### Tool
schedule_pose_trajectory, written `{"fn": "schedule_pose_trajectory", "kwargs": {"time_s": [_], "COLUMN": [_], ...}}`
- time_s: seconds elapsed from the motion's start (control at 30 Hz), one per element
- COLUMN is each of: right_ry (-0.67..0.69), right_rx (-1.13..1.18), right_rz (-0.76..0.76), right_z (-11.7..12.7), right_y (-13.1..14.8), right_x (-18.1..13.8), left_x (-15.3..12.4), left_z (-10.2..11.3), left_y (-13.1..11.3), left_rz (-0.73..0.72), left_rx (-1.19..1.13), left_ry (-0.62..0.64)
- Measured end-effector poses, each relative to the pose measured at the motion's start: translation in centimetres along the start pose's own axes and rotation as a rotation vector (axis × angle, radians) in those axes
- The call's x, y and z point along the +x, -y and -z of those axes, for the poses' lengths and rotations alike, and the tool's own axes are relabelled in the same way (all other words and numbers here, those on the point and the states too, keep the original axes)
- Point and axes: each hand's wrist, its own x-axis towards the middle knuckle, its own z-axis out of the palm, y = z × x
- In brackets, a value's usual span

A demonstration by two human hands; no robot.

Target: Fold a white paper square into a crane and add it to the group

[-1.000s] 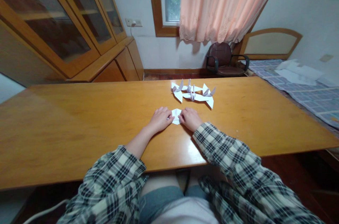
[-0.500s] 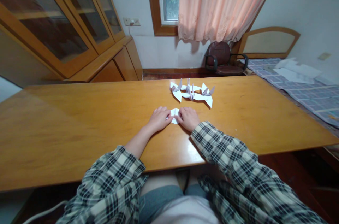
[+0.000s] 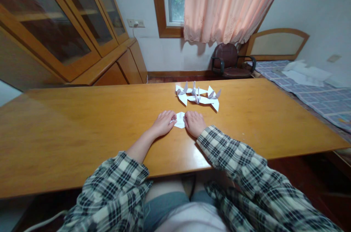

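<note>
A small folded piece of white paper (image 3: 180, 119) lies on the wooden table (image 3: 82, 129) between my two hands. My left hand (image 3: 163, 123) presses on its left edge with curled fingers. My right hand (image 3: 194, 123) holds down its right edge, fingers curled as well. Both sleeves are plaid. Just beyond the paper, several finished white paper cranes (image 3: 197, 96) sit in a cluster on the table.
A wooden cabinet with glass doors (image 3: 63, 30) stands at the left. Beyond the table are a dark armchair (image 3: 229, 60), a window with a peach curtain (image 3: 227, 3) and a bed with a checked cover (image 3: 315, 93) at the right.
My right hand slid slightly left over the paper and back, so a little more of the white paper shows between the hands now. The view shifted a bit.
</note>
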Motion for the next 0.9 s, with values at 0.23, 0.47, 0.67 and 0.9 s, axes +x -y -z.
{"fn": "schedule_pose_trajectory", "kwargs": {"time_s": [0.23,0.47,0.67,0.9], "right_ry": [0.019,0.039,0.045,0.029], "right_rx": [0.005,0.054,0.139,0.134], "right_rz": [0.052,0.170,0.246,0.234], "right_z": [-0.1,-0.5,-0.6,-0.4], "right_y": [-0.6,-1.9,-3.1,-3.8], "right_x": [-0.1,0.3,0.5,0.3], "left_x": [-0.3,-0.9,-1.2,-1.4], "left_z": [0.3,0.7,0.8,1.3], "left_y": [0.6,1.1,1.8,2.6], "left_rz": [-0.051,-0.093,-0.090,0.001], "left_rx": [-0.015,-0.075,-0.057,0.026], "left_ry": [0.053,0.063,0.030,0.053]}}
